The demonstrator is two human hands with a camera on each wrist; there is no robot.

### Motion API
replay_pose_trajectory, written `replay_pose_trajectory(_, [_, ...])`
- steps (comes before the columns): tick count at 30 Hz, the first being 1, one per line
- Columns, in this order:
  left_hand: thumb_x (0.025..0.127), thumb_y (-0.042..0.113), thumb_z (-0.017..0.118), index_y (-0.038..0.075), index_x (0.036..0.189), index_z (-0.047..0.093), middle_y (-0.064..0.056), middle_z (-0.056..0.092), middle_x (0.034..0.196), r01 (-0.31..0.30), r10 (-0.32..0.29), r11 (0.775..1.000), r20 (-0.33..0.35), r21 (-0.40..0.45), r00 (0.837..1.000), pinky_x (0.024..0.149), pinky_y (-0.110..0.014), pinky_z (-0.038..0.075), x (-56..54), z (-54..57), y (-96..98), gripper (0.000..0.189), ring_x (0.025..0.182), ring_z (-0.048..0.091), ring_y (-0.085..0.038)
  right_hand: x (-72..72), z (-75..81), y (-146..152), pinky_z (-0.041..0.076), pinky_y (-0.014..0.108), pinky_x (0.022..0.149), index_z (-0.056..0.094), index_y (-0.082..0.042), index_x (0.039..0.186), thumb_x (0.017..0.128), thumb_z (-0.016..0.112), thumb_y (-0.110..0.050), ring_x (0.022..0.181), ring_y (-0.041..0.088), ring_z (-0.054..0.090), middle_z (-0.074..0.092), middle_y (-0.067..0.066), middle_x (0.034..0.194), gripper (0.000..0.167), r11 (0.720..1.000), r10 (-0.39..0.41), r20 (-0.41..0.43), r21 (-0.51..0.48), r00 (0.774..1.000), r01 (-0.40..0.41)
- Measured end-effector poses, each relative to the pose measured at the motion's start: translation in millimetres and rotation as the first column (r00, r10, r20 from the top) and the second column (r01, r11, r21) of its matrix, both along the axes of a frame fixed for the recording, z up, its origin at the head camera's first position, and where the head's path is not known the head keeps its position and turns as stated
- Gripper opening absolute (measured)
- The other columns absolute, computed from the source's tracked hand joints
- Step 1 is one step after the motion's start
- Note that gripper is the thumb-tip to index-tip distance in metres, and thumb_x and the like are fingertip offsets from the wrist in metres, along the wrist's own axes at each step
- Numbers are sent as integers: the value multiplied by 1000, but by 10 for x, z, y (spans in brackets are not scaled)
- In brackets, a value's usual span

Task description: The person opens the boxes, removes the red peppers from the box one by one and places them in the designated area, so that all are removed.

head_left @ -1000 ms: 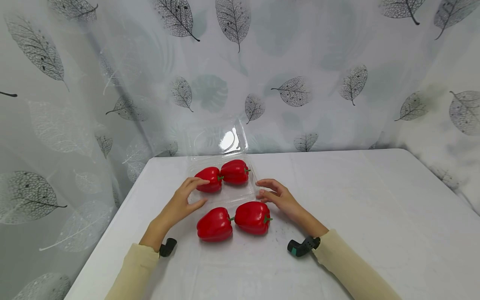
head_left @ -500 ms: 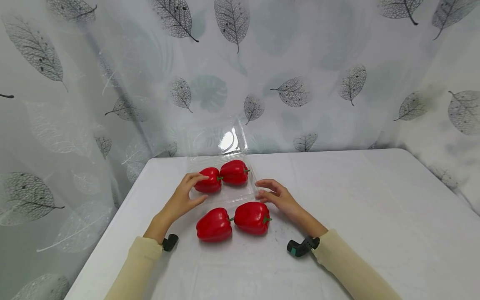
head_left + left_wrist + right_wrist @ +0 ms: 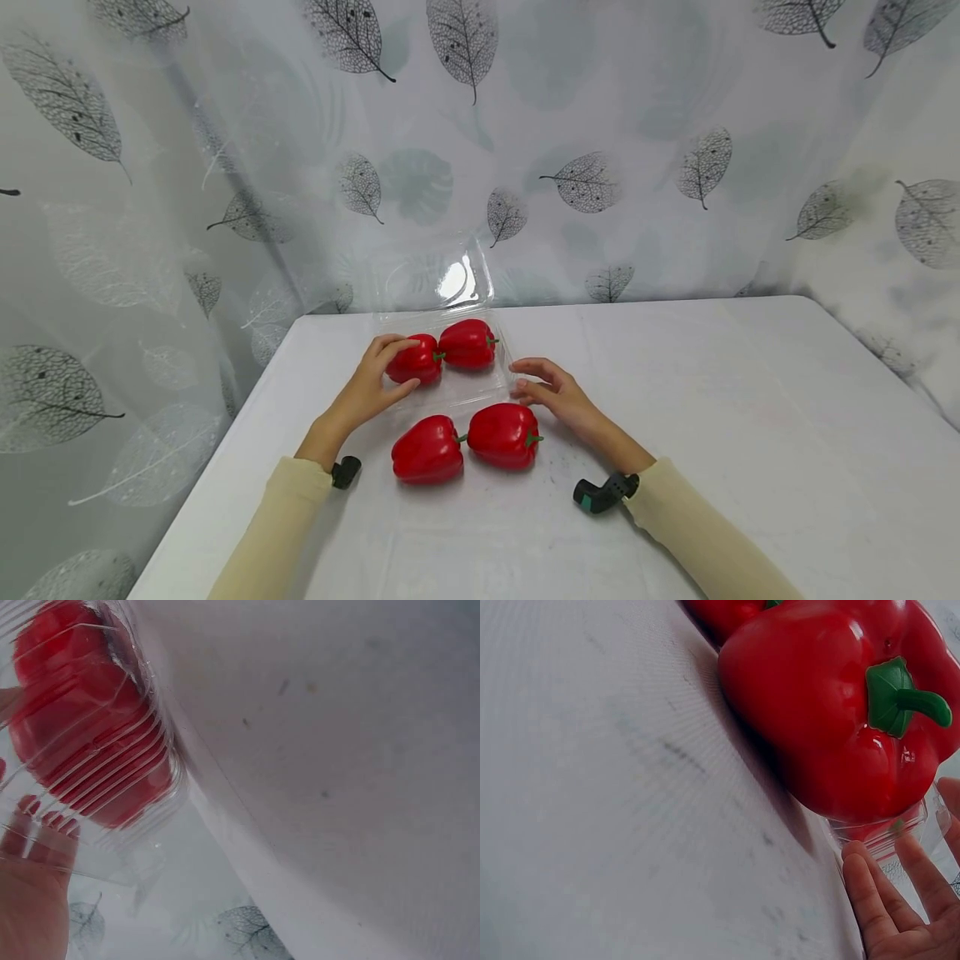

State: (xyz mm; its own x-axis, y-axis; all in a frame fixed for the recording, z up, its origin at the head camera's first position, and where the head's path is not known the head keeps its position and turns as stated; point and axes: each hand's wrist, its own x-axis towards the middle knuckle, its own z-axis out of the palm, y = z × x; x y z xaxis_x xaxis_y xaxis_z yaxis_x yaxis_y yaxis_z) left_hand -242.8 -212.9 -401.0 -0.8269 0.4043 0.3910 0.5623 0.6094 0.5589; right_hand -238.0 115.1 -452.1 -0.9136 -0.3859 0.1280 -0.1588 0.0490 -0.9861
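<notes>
Two red bell peppers, the left one (image 3: pixel 414 361) and the right one (image 3: pixel 468 343), lie inside a clear plastic clamshell box (image 3: pixel 474 387). My left hand (image 3: pixel 365 387) is at the box's left side, fingers over the left pepper and thumb spread toward the front edge. In the left wrist view its fingertips show through the ribbed box wall (image 3: pixel 161 742). At the right side of the box, my right hand (image 3: pixel 555 396) rests with loosely bent fingers, tips right at the edge. Two more bell peppers, one (image 3: pixel 427 450) left and one (image 3: pixel 503 436) right, lie in front of the box.
The raised clear lid (image 3: pixel 420 279) leans back toward a leaf-patterned curtain (image 3: pixel 660 92). White cloth covers the table (image 3: pixel 712 417), whose back edge runs just behind the box. Black wrist cameras are worn on both wrists, the right one (image 3: pixel 600 493) close to the table.
My left hand has shifted slightly forward and to the right, its forearm following. The left pepper in the box has moved a little left. My right hand and the front peppers stay put.
</notes>
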Motion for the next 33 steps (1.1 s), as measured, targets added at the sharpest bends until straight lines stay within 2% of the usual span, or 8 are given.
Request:
replay_pose_trajectory(5, [82,6,77,7,137,49,-17,40,140,-11,11,1000,31,-7,999,100,-53,46,-46,-18,-10,61,131,37,-34,0,2,3,56,36,88,47,-6,137,98,60,-20,108,32,66,49,21,141,43,1000,3,-2,2,1000,-3])
replay_pose_trajectory(9, [82,7,76,9,141,45,-18,35,145,-13,16,999,85,-34,996,101,-54,45,-64,-10,-4,66,135,34,-36,3,10,5,56,36,88,47,-6,137,98,60,-20,109,34,65,48,21,141,43,1000,3,0,1,1000,-3])
replay_pose_trajectory(11, [82,7,76,10,143,43,-19,33,147,-13,18,999,108,-52,994,102,-55,44,-74,-6,0,69,136,33,-37,1,14,6,56,36,89,47,-6,137,98,59,-20,110,35,64,48,21,142,43,1000,4,2,0,1000,-4])
replay_pose_trajectory(18, [85,12,74,15,148,36,-20,29,154,-33,53,988,126,-149,991,105,-61,38,-111,-28,6,73,139,32,-40,8,38,6,55,36,89,46,-5,137,98,60,-19,110,37,64,48,22,142,44,1000,8,7,-5,1000,-8])
replay_pose_trajectory(21, [86,13,74,16,149,35,-18,30,153,-43,63,988,137,-148,989,105,-60,38,-98,-25,13,74,139,33,-39,14,47,8,55,36,89,46,-5,137,98,60,-20,110,35,64,48,22,142,44,1000,8,11,-6,1000,-8])
replay_pose_trajectory(28, [88,10,71,11,147,38,-17,36,145,-43,56,992,101,-119,993,105,-53,42,-75,-32,7,68,133,40,-37,15,28,8,55,35,89,47,-8,137,97,61,-21,109,32,65,49,19,141,44,1000,3,21,1,1000,-3])
replay_pose_trajectory(33, [87,12,72,14,146,38,-15,35,143,-56,71,993,133,-107,989,104,-51,43,-68,-27,8,68,132,40,-34,23,28,12,55,36,89,47,-8,137,97,61,-22,109,31,66,49,19,141,44,1000,2,17,-1,1000,-2])
